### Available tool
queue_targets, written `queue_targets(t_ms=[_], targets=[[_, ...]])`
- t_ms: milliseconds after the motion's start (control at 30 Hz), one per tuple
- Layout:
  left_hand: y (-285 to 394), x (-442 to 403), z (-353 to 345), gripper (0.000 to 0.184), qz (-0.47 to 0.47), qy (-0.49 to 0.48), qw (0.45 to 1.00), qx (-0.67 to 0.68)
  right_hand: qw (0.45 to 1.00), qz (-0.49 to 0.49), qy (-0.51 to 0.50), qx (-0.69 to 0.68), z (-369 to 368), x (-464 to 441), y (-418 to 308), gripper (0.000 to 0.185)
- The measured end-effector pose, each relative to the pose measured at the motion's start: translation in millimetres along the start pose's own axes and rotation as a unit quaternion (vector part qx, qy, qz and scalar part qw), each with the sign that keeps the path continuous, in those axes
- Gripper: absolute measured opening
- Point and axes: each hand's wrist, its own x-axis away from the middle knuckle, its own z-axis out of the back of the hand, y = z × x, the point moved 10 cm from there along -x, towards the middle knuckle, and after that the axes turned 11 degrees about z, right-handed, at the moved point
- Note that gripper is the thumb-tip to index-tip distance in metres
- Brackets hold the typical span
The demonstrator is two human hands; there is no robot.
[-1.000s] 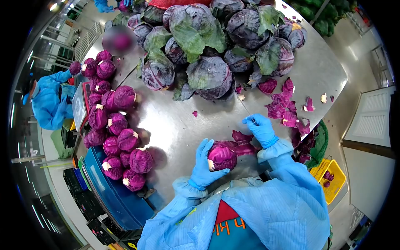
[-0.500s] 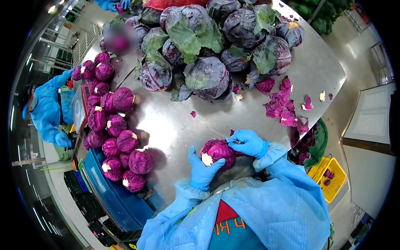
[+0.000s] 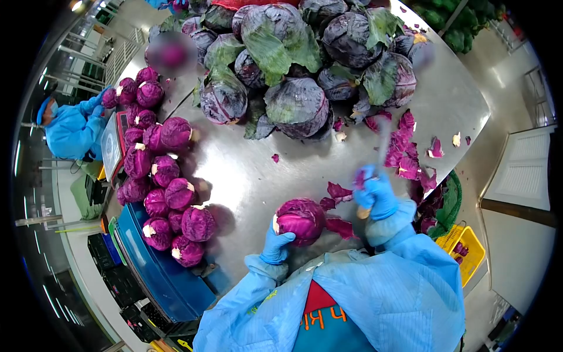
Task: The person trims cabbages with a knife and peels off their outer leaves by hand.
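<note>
My left hand (image 3: 274, 245), in a blue glove, grips a trimmed red cabbage (image 3: 301, 221) from its left side, with the pale cut stem end towards my fingers. My gloved right hand (image 3: 378, 195) is closed round a knife (image 3: 385, 144); the blade points away from me and is smeared by motion. A bit of purple leaf seems to be at the fingers of this hand. Peeled purple leaves (image 3: 340, 227) lie on the metal table (image 3: 246, 176) between the cabbage and my right hand.
Untrimmed red cabbages (image 3: 296, 108) with green outer leaves are heaped at the back. Trimmed cabbages (image 3: 197, 223) are piled on the left beside a scale (image 3: 111, 144) and a blue bin (image 3: 158, 270). Leaf scraps (image 3: 404, 146) lie right; a yellow basket (image 3: 469, 258) stands below. A co-worker (image 3: 73, 129) is at far left.
My right hand has moved right, away from the cabbage, with the knife turned outward. Peeled leaves now lie beside the cabbage. My left hand has shifted lower left on it.
</note>
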Motion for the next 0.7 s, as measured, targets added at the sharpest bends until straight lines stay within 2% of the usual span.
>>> queue_targets(t_ms=[33,67,100,133,200,233,267,300,333,400,467,500,567,600,700], targets=[[-5,-1,6,0.09,0.005,-0.011,1.0,0.029,0.998,0.062,-0.013,-0.007,5,-4,-22,0.022],[-9,-2,13,0.09,0.01,-0.021,0.998,0.058,0.993,0.094,0.056,0.032,26,-2,-37,0.029],[-7,-2,12,0.092,0.001,-0.022,0.996,0.088,0.974,0.096,0.118,0.169,39,-5,-43,0.034],[-2,-3,12,0.095,-0.013,-0.013,0.997,0.07,0.932,0.096,0.176,0.303,48,-8,-54,0.039],[11,-6,10,0.102,-0.04,0.006,0.999,0.035,0.877,0.06,0.164,0.448,74,1,-26,0.052],[24,-8,3,0.106,-0.077,0.012,0.997,-0.017,0.907,0.025,0.138,0.397,51,7,-6,0.059],[36,-8,-5,0.11,-0.112,0.019,0.991,-0.07,0.909,0.029,0.082,0.408,38,8,15,0.066],[47,-6,-13,0.115,-0.145,0.026,0.981,-0.124,0.872,-0.027,0.007,0.488,5,8,24,0.073],[53,-2,-21,0.119,-0.157,0.035,0.974,-0.159,0.895,-0.075,-0.028,0.439,-17,8,41,0.077],[66,4,-35,0.127,-0.18,0.049,0.955,-0.231,0.87,-0.029,-0.1,0.481,-35,-1,61,0.067],[73,7,-39,0.128,-0.218,0.039,0.935,-0.278,0.892,-0.003,-0.122,0.435,-31,-9,71,0.057],[74,9,-40,0.129,-0.222,0.039,0.931,-0.287,0.901,0.008,-0.134,0.412,-33,-11,71,0.052],[75,11,-44,0.128,-0.231,0.037,0.929,-0.286,0.875,0.035,-0.163,0.455,-34,-8,65,0.041],[70,8,-41,0.127,-0.205,0.026,0.946,-0.249,0.859,0.047,-0.178,0.477,-35,-5,60,0.037],[53,0,-31,0.119,-0.134,-0.013,0.985,-0.112,0.892,0.031,-0.047,0.448,-1,-4,37,0.028]])
